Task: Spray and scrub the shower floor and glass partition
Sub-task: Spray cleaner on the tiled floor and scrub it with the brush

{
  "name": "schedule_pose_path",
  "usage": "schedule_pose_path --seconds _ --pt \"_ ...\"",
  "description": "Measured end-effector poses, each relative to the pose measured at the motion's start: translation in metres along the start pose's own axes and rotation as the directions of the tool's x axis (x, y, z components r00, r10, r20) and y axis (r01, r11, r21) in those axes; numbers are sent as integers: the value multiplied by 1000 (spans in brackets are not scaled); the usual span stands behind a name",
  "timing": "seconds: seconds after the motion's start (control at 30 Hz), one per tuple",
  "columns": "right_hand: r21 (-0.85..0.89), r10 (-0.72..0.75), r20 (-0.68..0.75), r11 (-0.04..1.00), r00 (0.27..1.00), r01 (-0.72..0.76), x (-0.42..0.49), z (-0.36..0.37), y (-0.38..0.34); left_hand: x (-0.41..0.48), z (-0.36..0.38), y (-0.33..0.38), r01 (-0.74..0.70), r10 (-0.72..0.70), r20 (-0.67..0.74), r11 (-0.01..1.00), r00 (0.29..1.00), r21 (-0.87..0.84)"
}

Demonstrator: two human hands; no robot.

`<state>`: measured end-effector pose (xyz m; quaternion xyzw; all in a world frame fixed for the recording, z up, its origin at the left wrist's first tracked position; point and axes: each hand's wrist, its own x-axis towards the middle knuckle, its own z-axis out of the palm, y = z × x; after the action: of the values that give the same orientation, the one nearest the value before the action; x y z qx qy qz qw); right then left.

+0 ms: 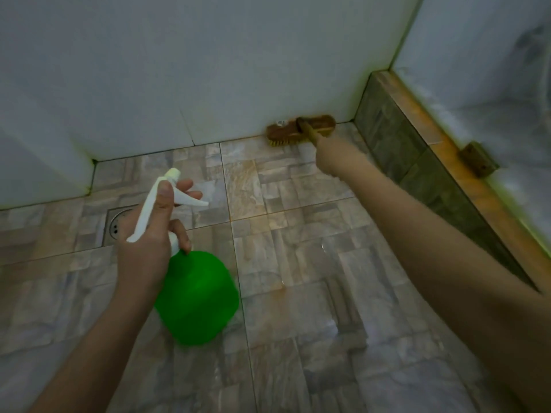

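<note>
Two hands busy | progress: judged partway, shower floor (298,263) wet and rust-streaked near the right hand (331,156), glass partition (477,55) to its right looks unscrubbed | left hand (143,242) grips the green spray bottle (196,299), body hanging below it | right hand grips the brush (299,129) handle, bristles on the floor just beyond.

Dim, soft, bluish light; faint glare on the wet stone-patterned floor tiles (298,263); overall blur, wide-angle bending at edges.
</note>
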<state>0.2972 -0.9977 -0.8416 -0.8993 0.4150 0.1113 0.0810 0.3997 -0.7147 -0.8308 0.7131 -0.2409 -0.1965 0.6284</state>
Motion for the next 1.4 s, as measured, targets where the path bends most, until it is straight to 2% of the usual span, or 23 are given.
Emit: schedule_pose_path --seconds 0.13,0.17,0.23,0.3,0.37,0.43,0.57,0.67,0.8,0.87,1.0,1.1,1.17,1.27,1.3,1.4 --pt "-192 -20 264 979 964 73 -49 -40 -11 0 -5 2 0 0 -9 999 1000 -37" --pt "-180 -28 307 980 951 87 -71 -38 -18 0 -7 2 -5 4 -25 999 1000 -35" --pt "-47 -55 375 996 925 79 -99 -25 -33 2 -10 -1 -4 4 -50 1000 999 -16" --pt "61 -125 306 992 944 112 -87 -12 -46 2 -11 -3 7 -6 -59 1000 998 13" --pt "68 -183 194 983 964 172 -54 0 -56 2 -12 -4 18 -16 -62 1000 998 23" --pt "62 -169 175 985 970 160 -28 -2 -66 1 -14 -5 25 -24 -68 1000 997 17" --pt "-19 -106 339 993 935 120 -67 -29 -84 2 -20 -7 28 -30 -76 999 997 -36" --pt "-35 -136 463 985 876 171 -110 -28 -94 1 -28 -8 31 -37 -80 996 996 -80" --pt "-8 -292 271 952 917 305 -51 -30 -105 -1 -34 -7 45 -50 -85 997 995 -55" --pt "57 -275 195 961 941 269 -21 -19 -108 -3 -37 -8 30 -33 -91 999 995 -27" --pt "45 -169 263 986 950 163 -55 -13 -115 -4 -44 -9 4 -5 -129 1000 992 -11" --pt "-8 -191 373 978 908 209 -102 -3 -124 -4 -55 -9 1 -3 -172 1000 985 -12" --pt "-29 -266 280 958 922 285 -88 6 -134 -4 -62 -10 13 -13 -180 1000 984 2" --pt "4 -298 114 954 948 300 -29 10 -149 -7 -71 -11 27 -21 -203 999 979 29" --pt "15 -294 109 956 950 294 -22 5 -154 -9 -73 -11 31 -23 -213 999 977 35" --pt "-41 -231 264 967 936 251 -48 -7 -165 -15 -85 -9 37 -19 -249 997 968 66"
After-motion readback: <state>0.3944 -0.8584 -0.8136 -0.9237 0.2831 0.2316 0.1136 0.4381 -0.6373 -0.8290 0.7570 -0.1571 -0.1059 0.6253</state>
